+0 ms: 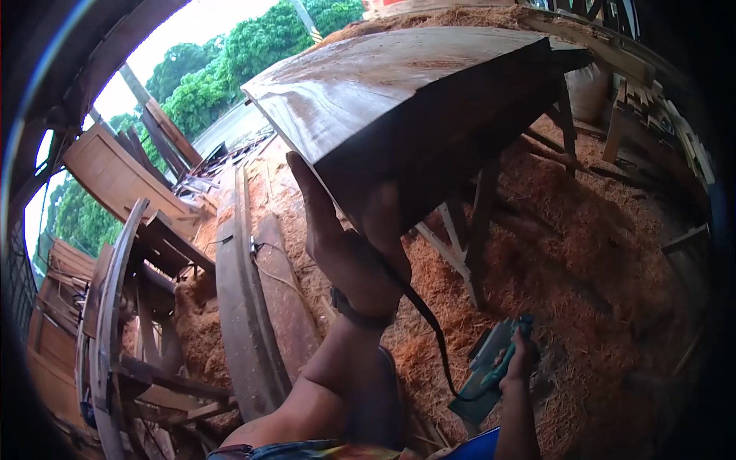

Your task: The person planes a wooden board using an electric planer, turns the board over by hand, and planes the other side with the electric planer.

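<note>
My left hand grips the near corner of a large wooden slab. The thumb lies along its edge, and the fingers are partly hidden in shadow beneath. The slab's top has pale, streaked grain, while the side toward me is dark. Low on the right, my right hand is closed around the handle of a teal corded power tool, held beside my body and away from the slab. Its exact kind is unclear. A black cord runs from the tool up past my left wrist.
Wooden trestle legs stand under the slab. Reddish shavings cover the ground. Long planks lie to the left, near a wooden frame and a leaning panel. Stacked wood strips are at the right.
</note>
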A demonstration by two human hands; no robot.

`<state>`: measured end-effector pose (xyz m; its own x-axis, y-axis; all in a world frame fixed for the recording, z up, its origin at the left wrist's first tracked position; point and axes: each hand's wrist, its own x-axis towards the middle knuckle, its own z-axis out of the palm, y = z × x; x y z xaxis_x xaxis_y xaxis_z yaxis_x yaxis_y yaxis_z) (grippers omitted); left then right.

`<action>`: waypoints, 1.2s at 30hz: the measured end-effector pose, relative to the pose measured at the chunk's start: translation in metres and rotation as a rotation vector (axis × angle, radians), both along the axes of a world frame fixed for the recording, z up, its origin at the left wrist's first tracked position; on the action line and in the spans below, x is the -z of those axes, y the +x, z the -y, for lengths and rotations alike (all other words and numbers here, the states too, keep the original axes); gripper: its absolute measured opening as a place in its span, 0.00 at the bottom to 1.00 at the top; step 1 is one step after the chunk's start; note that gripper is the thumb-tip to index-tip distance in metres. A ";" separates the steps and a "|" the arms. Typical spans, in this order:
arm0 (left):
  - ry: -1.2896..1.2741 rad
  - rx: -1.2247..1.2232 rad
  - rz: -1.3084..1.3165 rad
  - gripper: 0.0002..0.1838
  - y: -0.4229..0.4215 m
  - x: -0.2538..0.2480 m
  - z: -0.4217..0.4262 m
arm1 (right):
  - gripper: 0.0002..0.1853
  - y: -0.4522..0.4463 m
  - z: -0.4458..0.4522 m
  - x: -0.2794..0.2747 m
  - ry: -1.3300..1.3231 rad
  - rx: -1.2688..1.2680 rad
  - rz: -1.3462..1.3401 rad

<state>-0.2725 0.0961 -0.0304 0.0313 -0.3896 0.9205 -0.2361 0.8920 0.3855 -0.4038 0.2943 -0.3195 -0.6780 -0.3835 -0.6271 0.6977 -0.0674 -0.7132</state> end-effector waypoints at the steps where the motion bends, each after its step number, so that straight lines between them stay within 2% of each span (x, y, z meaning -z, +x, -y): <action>1: -0.004 0.016 -0.043 0.45 -0.005 -0.002 -0.004 | 0.20 -0.001 0.006 0.000 -0.009 0.049 0.057; 3: -0.055 0.015 -0.076 0.40 -0.010 -0.003 -0.004 | 0.19 -0.005 0.015 0.007 -0.018 0.054 0.030; 9: -0.115 -0.073 -0.020 0.37 -0.011 -0.008 -0.010 | 0.20 -0.006 0.028 0.004 -0.088 -0.015 -0.041; 12: -0.124 -0.068 -0.012 0.37 -0.010 -0.009 -0.009 | 0.19 -0.009 0.031 0.010 -0.093 0.001 -0.048; 15: 0.011 -0.063 0.016 0.37 -0.007 -0.011 -0.015 | 0.18 -0.012 0.034 0.024 -0.105 -0.009 -0.065; 24: -0.078 -0.051 -0.023 0.36 -0.010 -0.010 -0.012 | 0.22 -0.017 0.030 0.030 -0.103 -0.023 -0.028; 29: -0.024 -0.077 -0.012 0.36 -0.010 -0.010 -0.014 | 0.23 -0.019 0.030 0.029 -0.083 -0.026 -0.028; 36: -0.010 -0.086 -0.025 0.36 -0.010 -0.007 -0.014 | 0.20 -0.022 0.033 0.024 -0.034 -0.030 -0.003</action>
